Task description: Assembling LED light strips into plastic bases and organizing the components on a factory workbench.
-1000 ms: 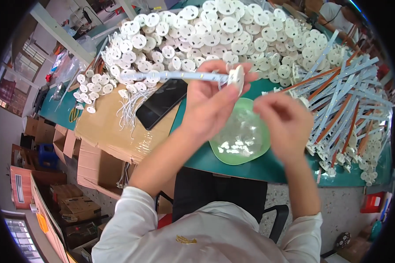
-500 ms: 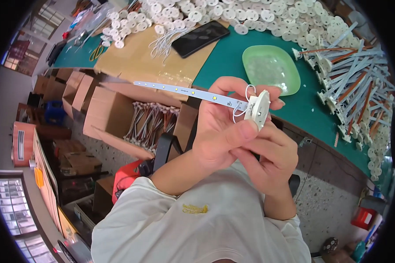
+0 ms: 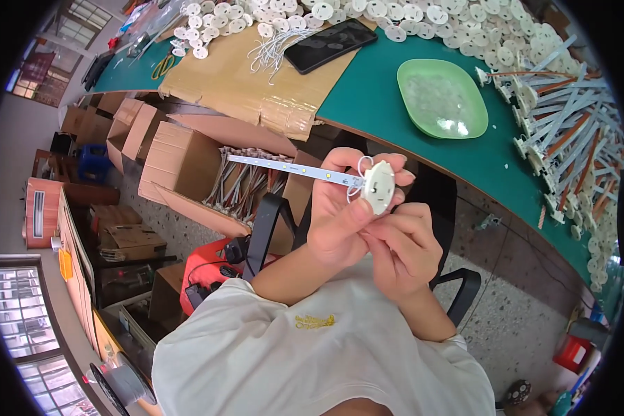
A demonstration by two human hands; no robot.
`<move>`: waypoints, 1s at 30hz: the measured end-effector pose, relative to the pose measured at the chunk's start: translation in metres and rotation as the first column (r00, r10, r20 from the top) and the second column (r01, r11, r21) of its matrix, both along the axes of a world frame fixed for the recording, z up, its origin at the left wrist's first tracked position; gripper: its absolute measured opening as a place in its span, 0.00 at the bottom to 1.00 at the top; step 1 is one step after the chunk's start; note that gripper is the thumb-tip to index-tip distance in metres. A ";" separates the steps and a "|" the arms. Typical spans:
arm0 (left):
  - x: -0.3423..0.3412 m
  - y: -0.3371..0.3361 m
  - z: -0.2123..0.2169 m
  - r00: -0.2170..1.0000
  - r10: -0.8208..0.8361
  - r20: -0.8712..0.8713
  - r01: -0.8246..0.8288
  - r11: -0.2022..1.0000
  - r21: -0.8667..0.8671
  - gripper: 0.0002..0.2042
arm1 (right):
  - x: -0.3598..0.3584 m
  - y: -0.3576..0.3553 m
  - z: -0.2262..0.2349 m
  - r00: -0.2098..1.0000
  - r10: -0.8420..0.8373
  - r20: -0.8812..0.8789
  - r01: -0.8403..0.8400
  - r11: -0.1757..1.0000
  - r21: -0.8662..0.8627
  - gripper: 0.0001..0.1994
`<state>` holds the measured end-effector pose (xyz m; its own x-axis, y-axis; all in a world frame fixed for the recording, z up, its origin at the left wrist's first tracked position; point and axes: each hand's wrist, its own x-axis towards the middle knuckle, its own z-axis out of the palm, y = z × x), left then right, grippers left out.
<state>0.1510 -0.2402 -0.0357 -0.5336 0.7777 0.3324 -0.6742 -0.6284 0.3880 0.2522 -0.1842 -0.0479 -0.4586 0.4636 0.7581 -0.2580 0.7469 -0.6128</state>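
Note:
My left hand is closed on an LED strip, a narrow white board with small yellow chips. A round white plastic disc sits at the strip's right end, held between thumb and fingers, its slotted flat face turned toward me. Thin white wires loop from the strip's end beside the disc. Just below the disc, my right hand has its fingers curled and pressed together near my left thumb. Whatever is between those fingertips is hidden.
A light green dish with tiny clear pieces stands on the green table. Many white discs cover its far side; assembled strips are heaped at right. A phone lies on cardboard. A box of strips stands at left.
Both hands have come lower and closer to my body, carrying the strip. The disc has turned from nearly edge-on to showing more of its face.

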 end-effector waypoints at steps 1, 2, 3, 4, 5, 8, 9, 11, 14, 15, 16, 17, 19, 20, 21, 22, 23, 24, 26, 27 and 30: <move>-0.003 -0.001 -0.003 1.000 -0.007 0.006 0.007 1.000 -0.001 0.21 | 0.000 0.004 -0.001 0.998 0.055 0.018 -0.055 0.998 0.032 0.12; -0.006 -0.001 -0.005 1.000 -0.010 0.004 0.011 1.000 -0.012 0.21 | -0.002 0.008 -0.002 0.999 0.051 0.016 -0.052 0.998 0.021 0.12; -0.009 0.000 -0.008 1.000 -0.005 -0.017 0.004 0.999 -0.042 0.21 | -0.004 0.012 -0.004 0.997 0.070 0.016 -0.071 0.995 0.076 0.11; -0.009 0.001 -0.010 0.999 0.001 -0.035 -0.004 0.998 -0.068 0.20 | -0.004 0.015 -0.005 0.996 0.091 0.020 -0.093 0.987 0.133 0.10; -0.009 0.001 -0.013 0.999 -0.030 -0.033 0.026 0.996 -0.090 0.22 | -0.002 0.017 -0.006 0.996 0.087 0.022 -0.089 0.988 0.124 0.10; -0.005 0.001 -0.014 0.984 -0.064 0.168 0.081 0.992 -0.096 0.24 | 0.009 0.022 0.000 0.996 0.077 0.052 -0.084 0.987 0.136 0.09; -0.005 0.003 -0.017 0.983 -0.064 0.170 0.082 0.991 -0.102 0.24 | 0.019 0.027 0.012 0.998 0.059 0.023 -0.060 0.998 0.037 0.09; -0.003 0.006 -0.022 0.996 -0.048 -0.073 0.049 0.999 0.009 0.30 | 0.027 0.029 0.024 1.000 0.022 0.002 -0.022 0.997 -0.072 0.09; 0.007 0.002 -0.022 0.985 -0.068 -0.161 0.063 0.997 -0.035 0.42 | 0.019 0.031 0.027 0.999 -0.021 -0.025 0.021 1.000 0.001 0.08; 0.007 0.001 -0.024 0.986 -0.084 -0.141 0.076 0.995 -0.061 0.40 | 0.016 0.031 0.021 0.998 -0.025 -0.051 0.025 1.000 -0.003 0.10; 0.006 0.000 -0.025 0.988 -0.093 -0.124 0.083 0.993 -0.083 0.38 | 0.015 0.031 0.018 0.997 -0.021 -0.079 0.021 1.000 -0.004 0.11; 0.008 0.002 -0.025 0.977 -0.055 -0.207 0.041 0.997 -0.072 0.34 | 0.016 0.029 0.017 0.996 -0.006 -0.084 0.006 1.000 0.006 0.11; 0.011 0.001 -0.026 0.980 -0.085 -0.181 0.072 0.994 -0.078 0.34 | 0.018 0.026 0.015 0.995 -0.024 -0.096 0.024 1.000 -0.007 0.11; 0.012 0.000 -0.027 0.981 -0.114 -0.157 0.101 0.991 -0.087 0.33 | 0.019 0.023 0.014 0.993 -0.041 -0.110 0.039 0.999 -0.023 0.11; 0.013 0.000 -0.029 0.982 -0.092 -0.164 0.083 0.995 -0.063 0.33 | 0.019 0.023 0.014 0.994 -0.045 -0.098 0.045 0.999 -0.002 0.11; 0.012 0.000 -0.029 0.982 -0.096 -0.159 0.088 0.994 -0.060 0.33 | 0.021 0.024 0.014 0.994 -0.050 -0.093 0.050 0.999 0.001 0.11; 0.010 -0.002 -0.029 0.983 -0.111 -0.146 0.101 0.992 -0.073 0.32 | 0.022 0.025 0.013 0.997 -0.006 -0.081 0.003 0.999 -0.032 0.11; 0.009 -0.003 -0.030 0.983 -0.126 -0.132 0.115 0.990 -0.086 0.32 | 0.024 0.025 0.012 0.997 0.038 -0.069 -0.043 0.997 -0.065 0.11; 0.011 -0.003 -0.032 0.983 -0.106 -0.149 0.098 0.993 -0.058 0.32 | 0.025 0.021 0.010 0.998 0.023 -0.064 -0.026 0.998 -0.050 0.10; 0.011 -0.005 -0.036 0.965 -0.082 -0.249 0.064 0.995 -0.080 0.32 | 0.026 0.019 0.008 0.997 0.001 -0.074 -0.004 0.999 -0.044 0.10; 0.010 -0.011 -0.040 0.919 -0.051 -0.390 -0.003 0.991 -0.136 0.32 | 0.028 0.015 0.006 0.996 -0.066 -0.066 0.069 0.997 0.045 0.10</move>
